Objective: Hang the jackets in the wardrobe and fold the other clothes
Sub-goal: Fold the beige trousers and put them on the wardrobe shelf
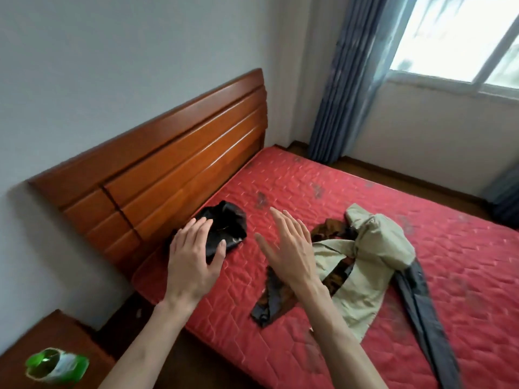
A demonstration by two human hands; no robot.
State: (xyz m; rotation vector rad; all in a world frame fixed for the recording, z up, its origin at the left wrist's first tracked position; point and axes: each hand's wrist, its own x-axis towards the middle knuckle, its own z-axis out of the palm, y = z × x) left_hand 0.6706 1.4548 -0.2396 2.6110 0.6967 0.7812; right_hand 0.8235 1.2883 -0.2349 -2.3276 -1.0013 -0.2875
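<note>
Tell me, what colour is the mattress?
The mattress is red with a quilted pattern and some dark smudges. The head view shows it.

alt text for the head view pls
A person's left hand rests on a folded black garment on a red mattress, right hand open above it. A beige jacket lies crumpled beside them.

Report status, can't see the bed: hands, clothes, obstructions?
Left hand resting on folded black garment. Right hand open, empty. Khaki jacket unhung. Nothing blocking.
</note>
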